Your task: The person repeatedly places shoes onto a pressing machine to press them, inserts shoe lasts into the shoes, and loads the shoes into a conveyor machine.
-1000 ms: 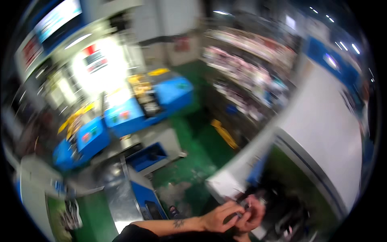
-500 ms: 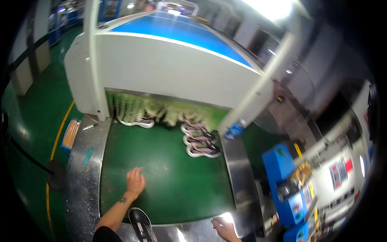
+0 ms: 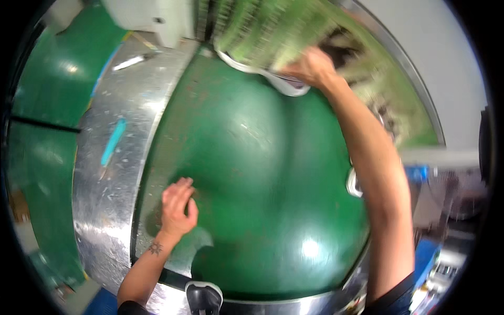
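White-soled shoe (image 3: 290,87) being touched by right hand (image 3: 314,68) under green flaps (image 3: 265,31)

At the far side of the smooth green surface (image 3: 231,147), the white-soled shoe is being partly covered by the hanging green flaps, so that mainly its pale sole edge and its one end are being shown. This end is being overlapped by the fingers of the right hand; because of the blur and the viewing angle, it cannot be told whether a closed grip is being made there.

The left hand (image 3: 177,210) is being held loosely open over the near left part of the surface, with the thumb set apart from the fingers; whether the surface is being touched by it cannot be told.

Another shoe (image 3: 354,184), also with a white sole, is being mostly hidden by the right forearm (image 3: 375,163). At the lower edge, a black shoe (image 3: 203,296) with white rim is being seen at the front metal border (image 3: 268,307). On the left metal ledge (image 3: 142,94), a teal-handled tool (image 3: 113,142) is being supported, and farther up a slim pale tool (image 3: 130,62) is being supported too
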`<move>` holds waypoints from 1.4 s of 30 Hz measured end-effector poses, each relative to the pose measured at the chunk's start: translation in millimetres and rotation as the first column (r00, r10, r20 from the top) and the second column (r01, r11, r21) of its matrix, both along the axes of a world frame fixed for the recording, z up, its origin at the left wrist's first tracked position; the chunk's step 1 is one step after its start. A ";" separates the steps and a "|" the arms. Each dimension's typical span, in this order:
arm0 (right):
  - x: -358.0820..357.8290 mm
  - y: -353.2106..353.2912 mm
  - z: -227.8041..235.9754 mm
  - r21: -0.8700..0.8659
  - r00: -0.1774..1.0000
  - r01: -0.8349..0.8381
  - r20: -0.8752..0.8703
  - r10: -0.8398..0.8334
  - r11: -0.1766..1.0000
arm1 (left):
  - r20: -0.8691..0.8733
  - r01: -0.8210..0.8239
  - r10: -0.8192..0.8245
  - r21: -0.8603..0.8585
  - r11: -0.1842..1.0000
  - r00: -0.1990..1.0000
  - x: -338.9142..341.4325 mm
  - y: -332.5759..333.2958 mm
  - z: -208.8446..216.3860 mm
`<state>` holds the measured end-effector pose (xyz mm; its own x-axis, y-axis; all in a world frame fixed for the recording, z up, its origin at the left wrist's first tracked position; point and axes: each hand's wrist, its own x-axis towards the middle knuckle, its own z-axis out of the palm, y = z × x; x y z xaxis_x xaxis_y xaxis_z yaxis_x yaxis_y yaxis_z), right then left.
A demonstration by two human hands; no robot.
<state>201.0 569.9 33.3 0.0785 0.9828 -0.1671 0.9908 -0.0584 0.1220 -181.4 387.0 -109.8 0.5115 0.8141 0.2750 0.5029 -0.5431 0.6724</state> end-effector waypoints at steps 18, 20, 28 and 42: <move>-253.7 -611.4 152.2 0.035 0.067 0.991 -0.965 -0.254 0.127 | 0.708 0.795 -0.362 -0.530 0.294 0.606 66.2 -127.0 236.9; -276.8 -581.7 214.5 -0.104 -0.044 0.902 -0.988 -0.150 0.420 | 0.884 0.893 -0.160 -0.410 0.184 0.438 44.8 -133.0 206.3; -356.8 -731.0 231.6 0.377 0.390 0.921 -0.898 0.204 -0.102 | 0.553 0.810 -0.660 -0.568 0.150 0.509 67.9 -356.9 327.9; -532.1 -1129.3 207.4 -0.050 0.449 0.371 -0.865 0.226 -0.927 | 0.075 0.901 -0.967 -0.352 -0.253 -0.243 199.3 -949.7 362.1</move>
<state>-331.1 -559.4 240.8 0.5353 -0.8440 -0.0331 0.3241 0.2414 -0.9147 17.9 -562.6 252.3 0.7081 -0.7061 0.0079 -0.3696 -0.3611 0.8561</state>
